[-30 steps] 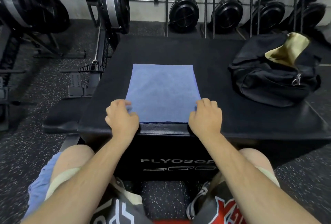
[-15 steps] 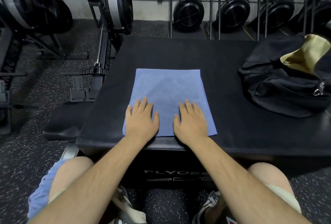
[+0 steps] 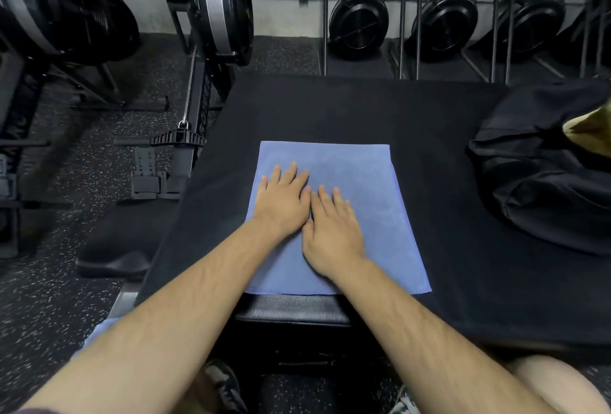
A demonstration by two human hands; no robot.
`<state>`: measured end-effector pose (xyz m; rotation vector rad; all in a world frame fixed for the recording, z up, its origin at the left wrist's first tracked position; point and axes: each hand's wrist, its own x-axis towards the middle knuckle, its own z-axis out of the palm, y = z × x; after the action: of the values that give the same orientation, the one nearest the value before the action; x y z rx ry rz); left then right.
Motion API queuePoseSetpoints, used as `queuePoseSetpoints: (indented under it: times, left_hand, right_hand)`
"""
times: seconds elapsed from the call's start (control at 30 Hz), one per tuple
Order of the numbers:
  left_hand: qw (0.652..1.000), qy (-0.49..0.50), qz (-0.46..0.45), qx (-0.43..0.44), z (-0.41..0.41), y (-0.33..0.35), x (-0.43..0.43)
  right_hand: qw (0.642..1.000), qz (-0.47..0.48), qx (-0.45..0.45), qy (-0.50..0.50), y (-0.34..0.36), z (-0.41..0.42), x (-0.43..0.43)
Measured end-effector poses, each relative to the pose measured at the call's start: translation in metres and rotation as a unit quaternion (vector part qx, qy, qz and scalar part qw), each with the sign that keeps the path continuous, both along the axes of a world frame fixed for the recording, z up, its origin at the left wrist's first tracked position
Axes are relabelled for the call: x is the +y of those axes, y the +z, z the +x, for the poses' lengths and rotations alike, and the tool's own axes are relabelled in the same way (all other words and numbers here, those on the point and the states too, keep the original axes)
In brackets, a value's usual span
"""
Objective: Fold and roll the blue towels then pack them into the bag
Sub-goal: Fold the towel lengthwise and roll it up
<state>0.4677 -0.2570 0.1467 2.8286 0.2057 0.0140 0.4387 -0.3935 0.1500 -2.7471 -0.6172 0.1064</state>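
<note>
My left hand [image 3: 283, 202] and right hand [image 3: 332, 231] lay flat side by side on the blue towel [image 3: 360, 188], fingers straight and pressed down, gripping nothing. The towel sat spread as a folded rectangle at the centre of the frame, on the black worktop [image 3: 330, 109], its near edge at the worktop's front rim. The black bag [image 3: 542, 182] rested at the right edge of the frame, well apart from the towel.

Bag [image 3: 545, 188] cut off at right edge
</note>
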Motion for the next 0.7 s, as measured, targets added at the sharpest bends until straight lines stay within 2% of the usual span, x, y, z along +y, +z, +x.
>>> queuePoseSetpoints:
  times: [0.13, 0.23, 0.37, 0.47, 0.7]
  left_hand:
    - [0.998, -0.009, 0.058, 0.034, 0.040, -0.001, 0.030]
    - [0.998, -0.002, 0.038, 0.049, 0.048, -0.008, 0.043]
    - [0.999, -0.003, 0.019, 0.035, 0.048, -0.010, 0.045]
    - [1.000, -0.009, 0.003, 0.014, 0.046, -0.011, 0.050]
    - [0.998, -0.015, -0.049, -0.043, -0.009, -0.013, 0.070]
  right_hand:
    - [1.000, 0.003, 0.013, 0.013, -0.002, 0.016, 0.023]
    - [0.999, -0.016, 0.023, 0.020, -0.010, 0.018, 0.033]
    - [0.999, -0.039, -0.002, 0.008, -0.016, 0.014, 0.037]
    - [0.999, -0.037, 0.015, 0.020, -0.011, 0.003, 0.039]
    - [0.995, -0.038, 0.021, 0.086, -0.015, -0.060, 0.052]
